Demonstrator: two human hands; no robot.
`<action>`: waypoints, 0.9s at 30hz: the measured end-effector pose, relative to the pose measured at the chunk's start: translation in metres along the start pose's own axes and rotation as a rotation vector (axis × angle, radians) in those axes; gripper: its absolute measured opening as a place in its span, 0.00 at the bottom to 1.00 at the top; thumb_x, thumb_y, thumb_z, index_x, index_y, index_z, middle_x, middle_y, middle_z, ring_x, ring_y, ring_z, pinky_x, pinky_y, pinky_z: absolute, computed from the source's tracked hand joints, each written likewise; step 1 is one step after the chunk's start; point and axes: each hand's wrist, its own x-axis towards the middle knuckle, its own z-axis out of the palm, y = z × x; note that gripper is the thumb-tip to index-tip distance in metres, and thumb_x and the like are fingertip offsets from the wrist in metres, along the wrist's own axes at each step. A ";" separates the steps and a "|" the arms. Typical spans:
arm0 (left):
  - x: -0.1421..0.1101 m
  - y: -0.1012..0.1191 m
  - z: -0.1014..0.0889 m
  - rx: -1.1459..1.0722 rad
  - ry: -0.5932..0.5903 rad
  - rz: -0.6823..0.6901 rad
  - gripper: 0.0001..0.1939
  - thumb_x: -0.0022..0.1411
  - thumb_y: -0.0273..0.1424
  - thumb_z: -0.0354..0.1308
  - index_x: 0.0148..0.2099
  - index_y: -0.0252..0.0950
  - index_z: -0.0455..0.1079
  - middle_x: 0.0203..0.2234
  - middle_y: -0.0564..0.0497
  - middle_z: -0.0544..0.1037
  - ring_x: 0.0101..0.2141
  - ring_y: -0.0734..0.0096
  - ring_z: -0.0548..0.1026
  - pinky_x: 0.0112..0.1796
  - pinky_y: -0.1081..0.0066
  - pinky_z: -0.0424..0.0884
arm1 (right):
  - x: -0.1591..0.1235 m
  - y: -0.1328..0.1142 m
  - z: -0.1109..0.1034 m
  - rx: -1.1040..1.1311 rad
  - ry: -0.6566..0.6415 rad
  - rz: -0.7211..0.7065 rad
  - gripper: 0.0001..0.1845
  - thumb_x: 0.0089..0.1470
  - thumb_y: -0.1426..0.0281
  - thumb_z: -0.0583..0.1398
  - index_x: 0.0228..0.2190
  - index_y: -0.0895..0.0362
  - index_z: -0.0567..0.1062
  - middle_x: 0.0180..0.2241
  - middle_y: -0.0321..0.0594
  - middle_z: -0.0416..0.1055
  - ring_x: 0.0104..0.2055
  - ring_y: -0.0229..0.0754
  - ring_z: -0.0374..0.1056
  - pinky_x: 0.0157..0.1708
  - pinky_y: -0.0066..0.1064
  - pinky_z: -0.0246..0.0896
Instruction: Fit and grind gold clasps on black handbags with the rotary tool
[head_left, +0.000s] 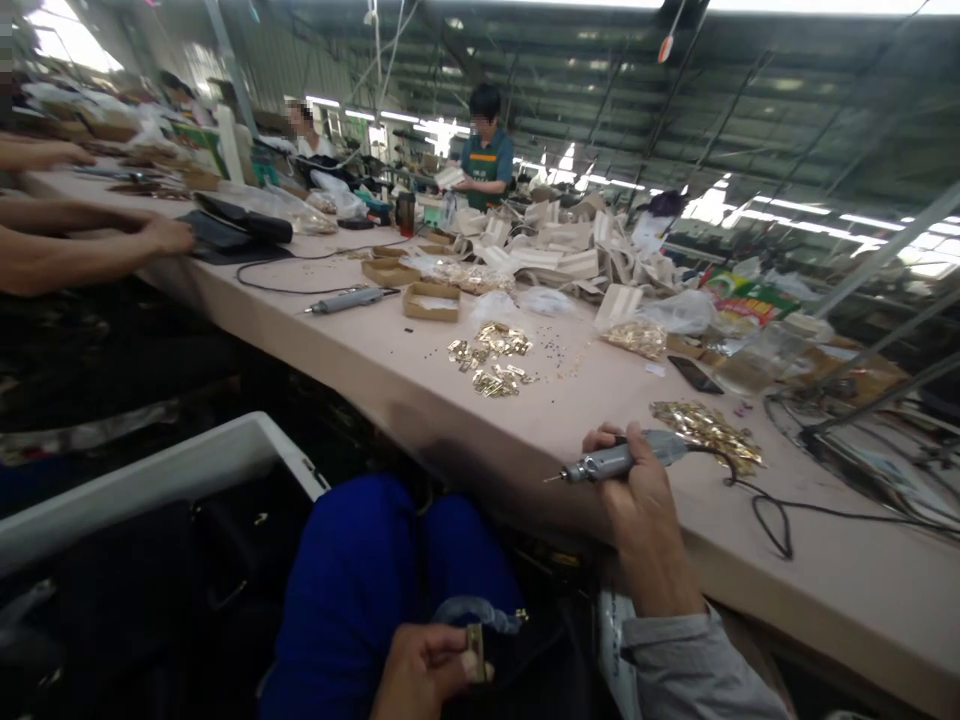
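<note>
My right hand [634, 480] is closed around a grey electric screwdriver [611, 460] at the near edge of the long pink table [390, 380], its bit pointing left and its black cord [772, 510] trailing right. Low over my blue-trousered lap, my left hand [420, 670] pinches a small brass metal fitting [475, 652] against a dark bag. A heap of gold fittings [709, 430] lies just beyond my right hand.
More gold fittings [495, 360], a second screwdriver [349, 298], small cardboard boxes [431, 300] and a phone [695, 374] lie on the table. A co-worker's forearms [90, 245] rest at the left by a black bag [240, 228]. A white bin [150, 470] stands at my left.
</note>
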 end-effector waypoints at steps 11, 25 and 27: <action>-0.013 0.015 0.012 -0.041 0.114 -0.023 0.09 0.47 0.29 0.68 0.31 0.30 0.85 0.28 0.39 0.86 0.26 0.66 0.78 0.31 0.71 0.68 | -0.070 0.051 -0.074 -0.297 0.045 0.227 0.09 0.56 0.77 0.66 0.35 0.58 0.70 0.35 0.35 0.69 0.29 0.30 0.63 0.32 0.26 0.75; -0.012 0.010 0.011 0.114 0.120 -0.001 0.08 0.52 0.27 0.64 0.31 0.30 0.84 0.26 0.40 0.85 0.24 0.67 0.77 0.28 0.70 0.64 | -0.081 0.078 -0.093 -0.428 0.049 0.256 0.12 0.51 0.74 0.70 0.35 0.59 0.72 0.35 0.35 0.70 0.29 0.31 0.63 0.33 0.27 0.73; -0.013 0.011 0.011 0.128 0.118 -0.002 0.08 0.52 0.27 0.63 0.31 0.30 0.84 0.26 0.41 0.85 0.24 0.67 0.77 0.28 0.70 0.64 | -0.081 0.080 -0.093 -0.436 0.042 0.253 0.11 0.52 0.74 0.69 0.35 0.59 0.72 0.35 0.35 0.70 0.29 0.31 0.63 0.33 0.27 0.73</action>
